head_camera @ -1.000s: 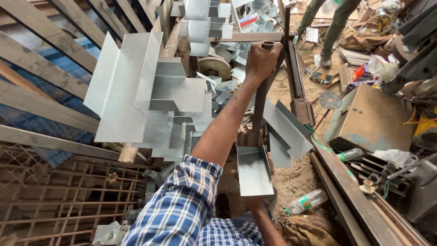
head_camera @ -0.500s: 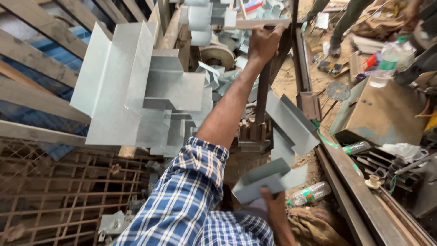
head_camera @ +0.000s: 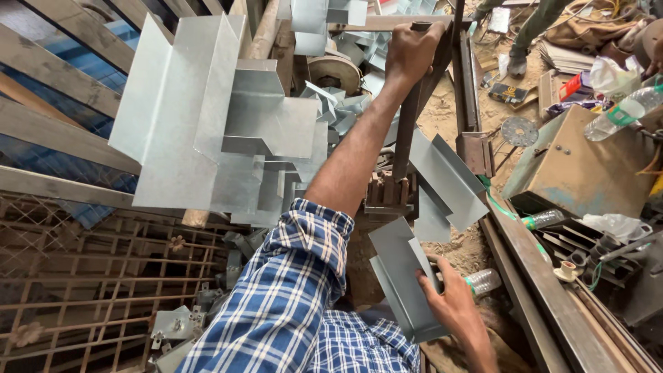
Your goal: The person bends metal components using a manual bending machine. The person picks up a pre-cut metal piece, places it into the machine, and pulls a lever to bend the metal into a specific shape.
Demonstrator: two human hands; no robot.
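Note:
My left hand [head_camera: 412, 52] is stretched far forward and closed round the top of a long dark lever [head_camera: 402, 138], which runs down to a small press block [head_camera: 390, 190]. Close to my body, my right hand [head_camera: 452, 304] grips the lower edge of a bent grey sheet-metal piece [head_camera: 399, 273], held tilted below the press block. My checked blue sleeve [head_camera: 290, 297] fills the lower middle.
A pile of folded galvanised pieces [head_camera: 207, 117] leans at the left, with more pieces [head_camera: 445, 179] right of the press. A rusty grille [head_camera: 90, 276] lies lower left. On the right are a steel beam [head_camera: 532, 276], a tan metal box [head_camera: 580, 166], plastic bottles [head_camera: 483, 280] and another person's legs [head_camera: 539, 27].
My right hand has drawn the bent piece back from under the press toward my body and tilted it. My left hand has stayed on the lever.

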